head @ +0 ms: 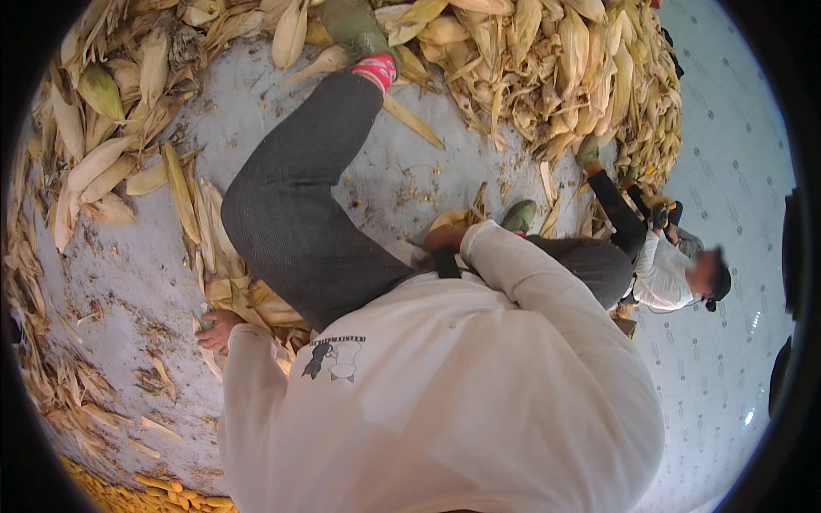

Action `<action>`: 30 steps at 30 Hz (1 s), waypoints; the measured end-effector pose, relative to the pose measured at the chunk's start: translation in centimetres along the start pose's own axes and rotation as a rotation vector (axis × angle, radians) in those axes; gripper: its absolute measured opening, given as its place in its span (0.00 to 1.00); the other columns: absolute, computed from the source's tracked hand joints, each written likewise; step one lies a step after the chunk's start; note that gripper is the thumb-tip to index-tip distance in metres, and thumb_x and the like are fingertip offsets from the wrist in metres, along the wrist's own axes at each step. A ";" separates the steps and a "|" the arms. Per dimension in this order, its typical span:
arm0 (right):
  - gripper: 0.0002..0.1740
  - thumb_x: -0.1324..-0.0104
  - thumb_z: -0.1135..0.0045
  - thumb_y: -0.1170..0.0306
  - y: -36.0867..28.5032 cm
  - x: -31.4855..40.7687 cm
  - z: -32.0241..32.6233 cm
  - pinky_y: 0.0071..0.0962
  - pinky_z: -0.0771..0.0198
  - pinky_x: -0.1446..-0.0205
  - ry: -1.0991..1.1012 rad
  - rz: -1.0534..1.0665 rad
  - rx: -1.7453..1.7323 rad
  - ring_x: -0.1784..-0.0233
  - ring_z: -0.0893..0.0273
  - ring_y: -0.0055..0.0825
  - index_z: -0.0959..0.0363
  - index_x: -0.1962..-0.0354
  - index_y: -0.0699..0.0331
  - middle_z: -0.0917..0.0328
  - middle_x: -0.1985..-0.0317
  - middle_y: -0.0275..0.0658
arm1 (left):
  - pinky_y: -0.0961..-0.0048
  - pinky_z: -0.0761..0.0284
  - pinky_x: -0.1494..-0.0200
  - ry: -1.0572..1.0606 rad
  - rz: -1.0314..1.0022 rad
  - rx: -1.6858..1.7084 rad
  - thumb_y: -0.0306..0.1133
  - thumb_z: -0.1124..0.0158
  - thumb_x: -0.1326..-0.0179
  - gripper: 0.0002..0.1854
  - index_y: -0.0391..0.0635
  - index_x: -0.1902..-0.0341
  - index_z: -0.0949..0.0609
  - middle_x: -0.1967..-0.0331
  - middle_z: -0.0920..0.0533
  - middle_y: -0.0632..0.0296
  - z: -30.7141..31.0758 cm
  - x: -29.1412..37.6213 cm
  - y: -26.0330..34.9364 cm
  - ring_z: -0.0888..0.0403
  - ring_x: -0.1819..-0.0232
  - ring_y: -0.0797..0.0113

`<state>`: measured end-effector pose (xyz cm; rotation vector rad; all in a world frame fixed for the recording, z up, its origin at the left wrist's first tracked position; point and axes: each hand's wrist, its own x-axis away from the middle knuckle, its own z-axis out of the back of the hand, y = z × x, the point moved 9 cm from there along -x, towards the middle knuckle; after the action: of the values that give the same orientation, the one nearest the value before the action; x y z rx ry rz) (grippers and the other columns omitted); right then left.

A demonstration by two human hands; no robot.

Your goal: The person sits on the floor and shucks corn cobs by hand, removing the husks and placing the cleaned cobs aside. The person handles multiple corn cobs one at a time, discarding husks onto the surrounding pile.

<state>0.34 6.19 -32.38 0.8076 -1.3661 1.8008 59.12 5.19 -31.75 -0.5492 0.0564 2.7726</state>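
Note:
My left hand (219,331) is low beside my left hip, over loose dry corn husks. Its fingers look spread, and a pale husk strip (210,364) lies against them. My right hand (445,239) reaches between my legs, next to a dry husk piece (451,220). My sleeve and wrist hide part of that hand, so its grip is not clear. More papery husks (269,306) are bunched under and beside my left thigh. A few long husk leaves (181,192) lie past my left knee.
Unhusked corn ears (571,51) are heaped ahead and to the right. Husks and ears (96,173) line the left. Husked yellow cobs (154,490) lie at bottom left. Another person (660,276) sits at right, beside the printed pale sheet (725,160). Crumbs dot the grey floor (397,154).

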 end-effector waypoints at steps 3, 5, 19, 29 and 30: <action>0.09 0.52 0.47 0.62 -1.0 -0.1 0.6 0.32 0.35 0.76 -0.027 0.014 -0.089 0.81 0.27 0.31 0.24 0.80 0.57 0.26 0.86 0.35 | 0.52 0.37 0.50 0.021 0.018 -0.019 0.55 0.52 0.43 0.29 0.48 0.44 0.30 0.42 0.32 0.56 0.2 0.1 -0.5 0.31 0.45 0.56; 0.11 0.51 0.48 0.62 -1.1 0.1 0.5 0.34 0.34 0.74 -0.136 -0.108 -0.128 0.80 0.27 0.34 0.24 0.79 0.60 0.27 0.86 0.38 | 0.53 0.37 0.50 0.121 0.025 -0.071 0.55 0.52 0.43 0.29 0.48 0.44 0.30 0.42 0.32 0.56 1.3 0.2 -0.8 0.31 0.45 0.56; 0.23 0.41 0.54 0.51 -2.3 8.9 9.3 0.39 0.31 0.65 0.011 -0.255 0.114 0.73 0.24 0.42 0.23 0.75 0.62 0.24 0.77 0.44 | 0.55 0.37 0.51 0.055 -0.002 -0.189 0.54 0.52 0.42 0.27 0.49 0.45 0.30 0.42 0.31 0.57 2.5 0.3 -0.7 0.30 0.46 0.57; 0.22 0.40 0.55 0.54 3.8 11.1 20.4 0.39 0.31 0.61 0.322 -0.544 0.211 0.67 0.24 0.45 0.25 0.72 0.66 0.23 0.73 0.48 | 0.50 0.39 0.50 0.103 0.023 -0.099 0.58 0.53 0.45 0.29 0.50 0.47 0.28 0.43 0.31 0.59 1.4 0.2 -1.8 0.30 0.46 0.58; 0.22 0.41 0.55 0.55 3.8 10.8 20.7 0.40 0.31 0.59 0.440 -0.569 0.255 0.66 0.24 0.46 0.24 0.72 0.66 0.23 0.72 0.49 | 0.49 0.40 0.50 0.142 0.033 -0.084 0.59 0.53 0.45 0.29 0.51 0.47 0.28 0.43 0.31 0.59 1.3 0.2 -1.9 0.30 0.46 0.58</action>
<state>-7.54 -12.62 -20.50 0.7711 -0.5567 1.5772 59.07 7.16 -30.61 -0.7729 -0.0193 2.7742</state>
